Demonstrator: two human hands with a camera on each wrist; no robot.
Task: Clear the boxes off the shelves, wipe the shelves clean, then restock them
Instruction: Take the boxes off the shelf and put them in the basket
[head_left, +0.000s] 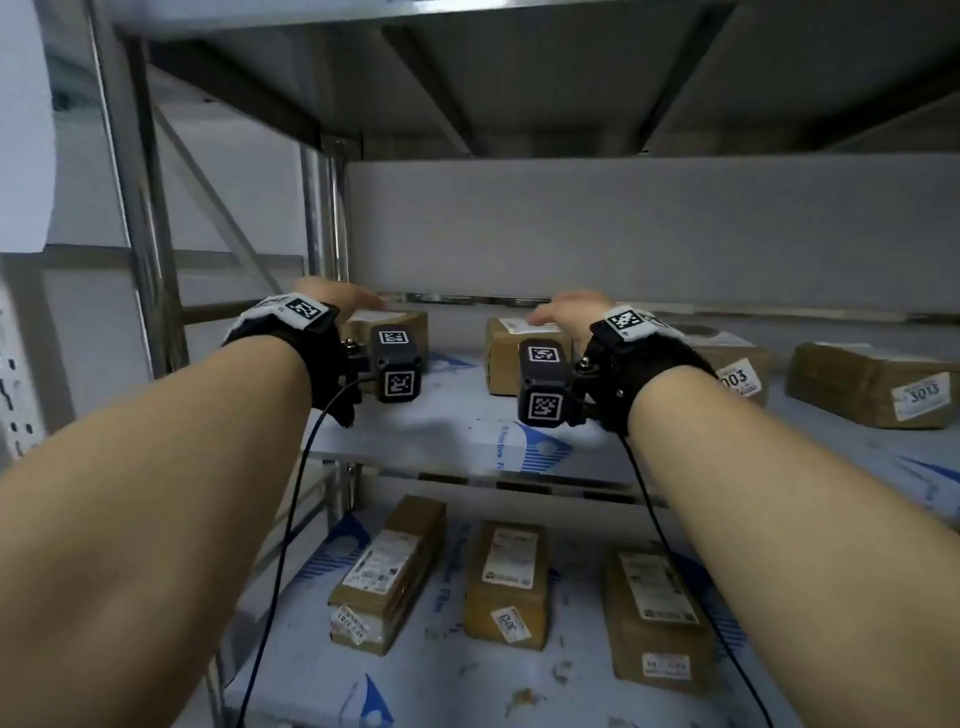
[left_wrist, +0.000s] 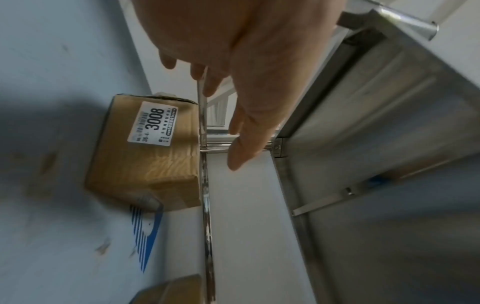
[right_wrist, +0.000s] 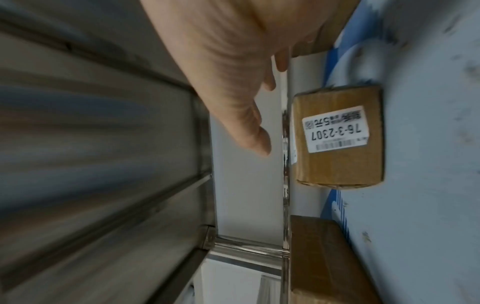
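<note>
Both my hands reach into the middle shelf (head_left: 457, 421), which is covered in white film with blue print. My left hand (head_left: 358, 300) hovers open, with its fingers straight, just over the leftmost brown box (head_left: 400, 325), labelled 3008 (left_wrist: 145, 156). My right hand (head_left: 550, 312) is also open above the second box (head_left: 506, 358), labelled 76-3-2307 (right_wrist: 337, 137). In the wrist views neither the left hand (left_wrist: 233, 92) nor the right hand (right_wrist: 249, 102) holds anything. Whether the fingers touch the box tops I cannot tell.
Two more boxes (head_left: 740, 364) (head_left: 872, 384) sit to the right on the same shelf. Three boxes lie on the dirt-speckled lower shelf (head_left: 447, 670). A metal post (head_left: 332, 218) stands at the back left, and the upper shelf's underside (head_left: 519, 78) hangs close overhead.
</note>
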